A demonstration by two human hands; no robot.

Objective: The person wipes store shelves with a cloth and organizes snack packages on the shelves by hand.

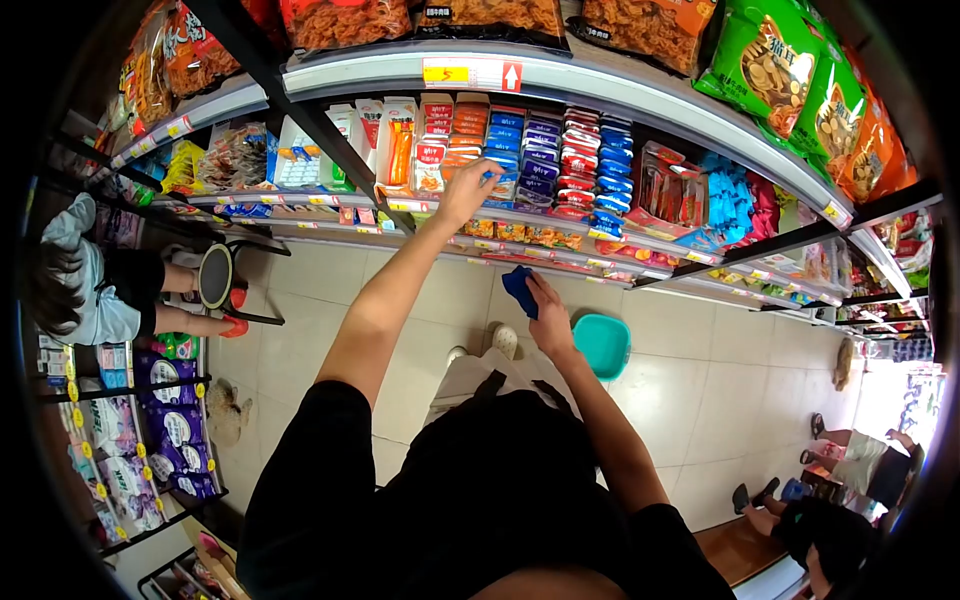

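Note:
My left hand point(468, 190) reaches to the shelf, in front of the orange and blue snack packets point(505, 135). Its fingers are bent together, with a small bit of blue at the fingertips that I cannot make out. Lower down, out over the floor, my right hand point(545, 305) is wrapped round a dark blue cloth point(519, 290). Rows of red-and-white packets point(433, 150), purple packets point(540, 160) and red packets point(578, 165) stand beside the left hand in boxes. A teal basin point(601, 346) is on the floor, right of my right forearm.
A shelf rail point(560, 75) with large snack bags curves above. At the left are a person point(90, 280), a round-topped stool point(216, 276) and a shelf of purple packs point(178, 430). Two other people are at the lower right. Tiled floor point(700, 350) lies below.

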